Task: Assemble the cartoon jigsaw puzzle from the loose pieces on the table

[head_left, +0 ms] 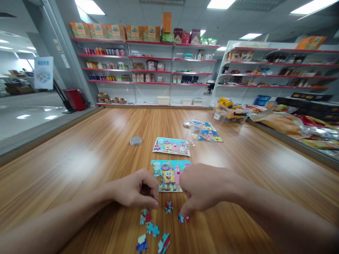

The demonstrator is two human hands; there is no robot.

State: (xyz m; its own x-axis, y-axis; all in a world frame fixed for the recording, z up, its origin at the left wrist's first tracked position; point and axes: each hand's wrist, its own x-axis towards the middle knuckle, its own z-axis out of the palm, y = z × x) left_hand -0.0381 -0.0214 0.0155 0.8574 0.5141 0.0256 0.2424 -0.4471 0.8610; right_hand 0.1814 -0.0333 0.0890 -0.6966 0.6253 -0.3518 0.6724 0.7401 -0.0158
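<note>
Cardboard-thin and light, the puzzle piece [183, 218] pinched edgewise by the right hand [203, 188] probably bends easily (left hand [137, 192], at nine o'clock, curled, contents hidden).

Wood-grain table [79, 151]; red-edged shop shelves [148, 70]; ceiling light panels [88, 6].

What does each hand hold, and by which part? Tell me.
The right hand pinches a loose puzzle piece by its upper edge. The left hand is curled; any hold cannot be told.
</note>
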